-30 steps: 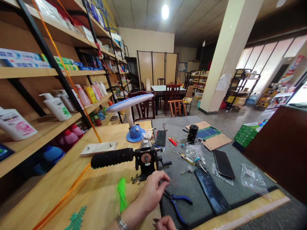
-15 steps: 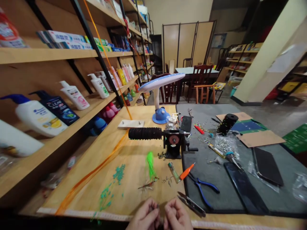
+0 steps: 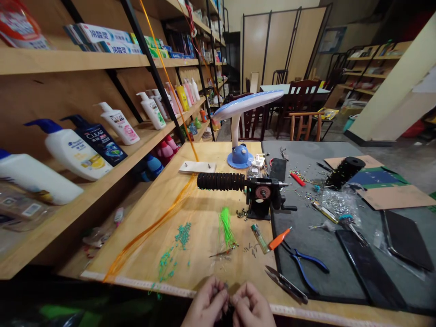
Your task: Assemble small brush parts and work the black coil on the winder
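Note:
My left hand [image 3: 208, 303] and my right hand [image 3: 251, 305] are close together at the table's front edge. Both have thumb and fingers pinched; whatever lies between them is too small to make out. Just beyond them is a bundle of bright green line [image 3: 226, 229] with small metal bits at its near end. To the right lie thread snips [image 3: 286, 285], blue-handled pliers [image 3: 304, 265], an orange-handled tool [image 3: 279, 239] and a lighter [image 3: 260, 239]. Turquoise beads [image 3: 183, 235] are scattered to the left.
A black hand-cranked winder [image 3: 260, 195] with a dark ribbed roll [image 3: 220, 181] stands mid-table, a blue-and-white lamp [image 3: 240, 156] behind it. Orange strands [image 3: 146, 227] cross the left side. Shelves of bottles [image 3: 76, 152] flank the table. A grey mat [image 3: 327, 240] holds phones and small parts.
The view has swung a little left and tipped down, so the table items appear farther right. My hands stay pinched near each other at the edge.

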`<state>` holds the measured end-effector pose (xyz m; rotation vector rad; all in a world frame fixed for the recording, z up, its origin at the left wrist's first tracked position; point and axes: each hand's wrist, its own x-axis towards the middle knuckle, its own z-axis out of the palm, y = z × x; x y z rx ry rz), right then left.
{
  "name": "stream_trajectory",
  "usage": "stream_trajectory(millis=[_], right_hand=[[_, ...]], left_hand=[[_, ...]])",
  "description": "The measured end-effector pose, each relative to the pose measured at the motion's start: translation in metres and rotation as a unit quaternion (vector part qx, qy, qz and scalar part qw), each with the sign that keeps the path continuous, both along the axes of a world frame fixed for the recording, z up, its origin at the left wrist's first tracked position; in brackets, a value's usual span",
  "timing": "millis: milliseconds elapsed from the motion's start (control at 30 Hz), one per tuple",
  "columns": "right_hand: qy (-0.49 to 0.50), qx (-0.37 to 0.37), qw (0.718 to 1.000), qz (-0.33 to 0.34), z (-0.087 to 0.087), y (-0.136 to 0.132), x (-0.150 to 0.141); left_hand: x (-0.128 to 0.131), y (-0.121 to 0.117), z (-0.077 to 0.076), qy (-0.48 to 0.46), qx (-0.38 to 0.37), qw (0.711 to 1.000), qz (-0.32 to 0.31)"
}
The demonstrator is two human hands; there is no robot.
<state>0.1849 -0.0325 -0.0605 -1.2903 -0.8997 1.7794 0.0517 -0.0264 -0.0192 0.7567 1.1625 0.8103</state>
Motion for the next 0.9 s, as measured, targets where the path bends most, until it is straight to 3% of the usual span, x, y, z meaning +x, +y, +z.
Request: stream_trajectory(millis=[367, 900], right_hand=[[0.036, -0.002, 0.999, 0.024, 0.019, 0.004, 0.002], [0.04, -0.015, 0.999, 0.021, 0.011, 0.005, -0.001]], left_hand=[[-0.002, -0.002, -0.006, 0.068, 0.076, 0.994, 0.037], [-0.005, -0.002, -0.011, 0.139, 0.142, 0.98, 0.028]])
